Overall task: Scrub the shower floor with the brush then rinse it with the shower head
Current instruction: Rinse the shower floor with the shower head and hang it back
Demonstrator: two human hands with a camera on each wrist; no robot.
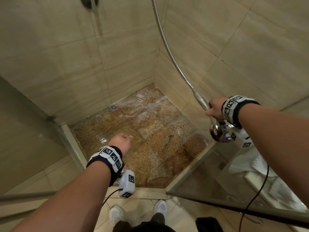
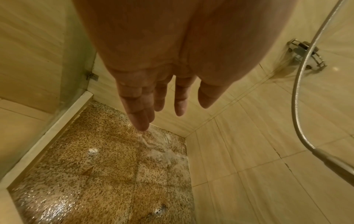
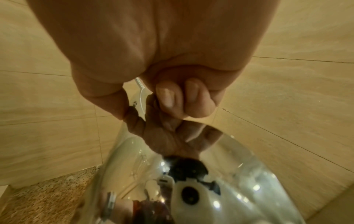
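While water and white foam run over the speckled shower floor (image 1: 150, 131) toward the small round drain (image 1: 114, 107) at about 10 o'clock of the floor, the shower head (image 1: 220, 131) is held low at about 3 o'clock of the head view, over the right edge of the floor, just above the glass panel (image 1: 217, 181). The right hand (image 1: 215, 108) has its fingers curled around the handle, and the metal hose (image 1: 167, 47) goes up from it toward 12 o'clock. I judge the head is kept low and turned to the floor so that the spray pushes the foam toward the drain, so the rinsing step seems to be going on; no brush is visible in any view. The left hand (image 1: 121, 142) holds nothing and hangs over the floor near 6 o'clock. In the head view it looks a little curled, but the left wrist view shows its fingers (image 2: 141, 109) nearly straight and relaxed, pointing down at the foam. Only this view shows also the wall mixer (image 2: 306, 53) at about 2 o'clock. The right wrist view shows the fingertips (image 3: 166, 97) pressed on the chrome back of the shower head, with the wrist camera mirrored in it; the spray face is hidden everywhere.
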